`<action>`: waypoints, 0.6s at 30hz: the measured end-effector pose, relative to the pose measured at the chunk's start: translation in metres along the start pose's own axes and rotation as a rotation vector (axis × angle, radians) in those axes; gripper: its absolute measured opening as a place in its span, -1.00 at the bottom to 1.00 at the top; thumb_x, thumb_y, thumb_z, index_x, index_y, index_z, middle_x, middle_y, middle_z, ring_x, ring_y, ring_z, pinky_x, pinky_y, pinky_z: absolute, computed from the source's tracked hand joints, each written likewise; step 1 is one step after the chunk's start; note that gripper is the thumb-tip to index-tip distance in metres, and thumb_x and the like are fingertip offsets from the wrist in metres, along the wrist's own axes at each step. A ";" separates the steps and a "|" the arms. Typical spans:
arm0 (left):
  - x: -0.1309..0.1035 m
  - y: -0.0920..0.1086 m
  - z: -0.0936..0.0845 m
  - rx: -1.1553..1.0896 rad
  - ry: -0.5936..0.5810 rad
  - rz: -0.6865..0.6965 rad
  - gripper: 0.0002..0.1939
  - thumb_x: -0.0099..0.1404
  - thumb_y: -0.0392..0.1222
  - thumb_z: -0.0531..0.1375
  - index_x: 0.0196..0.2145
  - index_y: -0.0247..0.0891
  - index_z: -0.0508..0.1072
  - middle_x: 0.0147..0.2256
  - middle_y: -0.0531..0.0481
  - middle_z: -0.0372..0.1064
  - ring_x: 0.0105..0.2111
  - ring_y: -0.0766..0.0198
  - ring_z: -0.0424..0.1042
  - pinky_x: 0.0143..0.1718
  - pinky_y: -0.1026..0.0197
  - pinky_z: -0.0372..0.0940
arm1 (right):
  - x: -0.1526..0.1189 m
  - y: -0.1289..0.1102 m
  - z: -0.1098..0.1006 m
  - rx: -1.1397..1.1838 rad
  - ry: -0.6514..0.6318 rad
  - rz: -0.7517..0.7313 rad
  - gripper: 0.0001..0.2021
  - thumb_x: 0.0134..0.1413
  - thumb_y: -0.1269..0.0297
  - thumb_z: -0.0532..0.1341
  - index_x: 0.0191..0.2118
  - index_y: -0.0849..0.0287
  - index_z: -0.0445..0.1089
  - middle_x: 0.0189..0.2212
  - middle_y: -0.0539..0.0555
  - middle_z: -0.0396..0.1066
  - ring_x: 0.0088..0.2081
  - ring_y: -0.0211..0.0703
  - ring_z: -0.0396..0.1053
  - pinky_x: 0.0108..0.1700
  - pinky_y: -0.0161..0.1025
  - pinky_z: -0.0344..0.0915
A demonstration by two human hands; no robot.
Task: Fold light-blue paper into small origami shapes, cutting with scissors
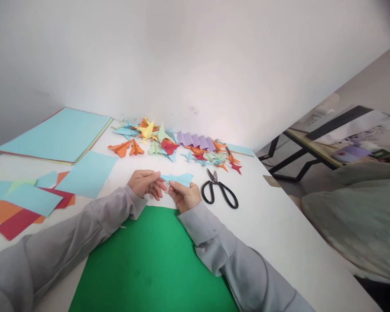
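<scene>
A folded light-blue paper piece [181, 178] with a pointed, plane-like outline is held in the air between my hands. My left hand [147, 183] pinches its narrow left end between thumb and forefinger, the other fingers loosely curled. Around its wider right part, my right hand [186, 196] is closed, with the thumb on top. Below both hands lies a green sheet [162, 260]. Just right of my right hand rest black-handled scissors [218, 189], blades slightly apart and pointing away. Behind, several small folded paper figures [146, 129] in many colours are heaped against the wall.
Large coloured sheets [58, 134] are stacked at the back left. Cut paper pieces [29, 199] overlap at the left, beside a blue sheet [89, 173]. A pleated purple strip [196, 141] lies in the heap. At the right, a person's clothed side [354, 216] is beside the table.
</scene>
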State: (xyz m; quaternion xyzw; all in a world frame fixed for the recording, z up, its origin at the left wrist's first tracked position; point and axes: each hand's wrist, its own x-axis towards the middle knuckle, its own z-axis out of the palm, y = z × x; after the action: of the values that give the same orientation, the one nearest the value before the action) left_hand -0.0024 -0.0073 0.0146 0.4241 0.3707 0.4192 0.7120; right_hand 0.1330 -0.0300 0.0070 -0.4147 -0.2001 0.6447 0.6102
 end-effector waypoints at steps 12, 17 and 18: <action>0.001 -0.003 0.002 0.100 0.035 0.060 -0.65 -0.13 -0.02 0.30 -0.61 -0.43 0.38 -0.66 -0.06 0.38 -0.73 0.32 0.34 -0.74 0.28 0.28 | 0.002 0.002 -0.002 -0.019 -0.024 -0.017 -0.74 -0.62 0.47 0.41 -0.61 0.28 0.39 -0.69 -0.05 0.38 -0.63 -0.35 0.30 -0.57 -0.41 0.33; 0.000 -0.001 0.002 0.069 0.023 0.047 -0.65 -0.15 -0.03 0.31 -0.62 -0.43 0.37 -0.66 -0.06 0.38 -0.73 0.31 0.34 -0.74 0.27 0.29 | 0.003 0.002 -0.002 -0.053 -0.018 -0.028 -0.76 -0.60 0.48 0.41 -0.63 0.26 0.38 -0.68 -0.06 0.38 -0.63 -0.36 0.29 -0.56 -0.38 0.32; 0.000 0.000 0.002 0.061 0.021 0.044 -0.64 -0.16 -0.03 0.31 -0.61 -0.43 0.37 -0.65 -0.07 0.38 -0.72 0.30 0.35 -0.74 0.26 0.29 | 0.003 0.002 -0.002 -0.052 -0.012 -0.032 -0.77 -0.61 0.48 0.41 -0.64 0.25 0.38 -0.69 -0.07 0.38 -0.64 -0.36 0.29 -0.56 -0.38 0.32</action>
State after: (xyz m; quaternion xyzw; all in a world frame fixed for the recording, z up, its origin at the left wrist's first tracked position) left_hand -0.0005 -0.0081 0.0151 0.4491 0.3813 0.4275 0.6856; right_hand 0.1338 -0.0283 0.0037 -0.4233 -0.2273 0.6318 0.6083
